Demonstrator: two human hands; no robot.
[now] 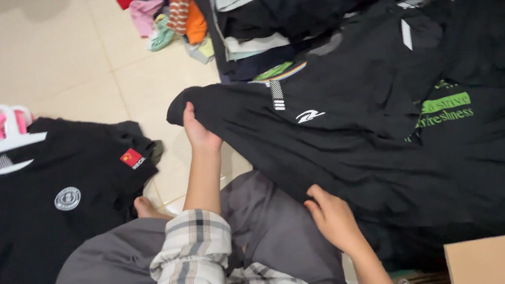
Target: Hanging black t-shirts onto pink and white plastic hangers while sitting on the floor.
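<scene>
My left hand (199, 131) has its fingers pinched shut on the edge of a black sports shirt (336, 141), the cloth running off to the right of those fingers. My right hand (332, 217) grips the same shirt's lower edge, fingers curled into the fabric over my grey trousers (271, 230). Left of the left fingers lies another black shirt (36, 219) on a white hanger (3, 143). Beyond the fingers, a pile of mixed clothes (195, 20) sits on the tiled floor (47, 50). A cardboard box (502, 260) sits right of my right fingers.
</scene>
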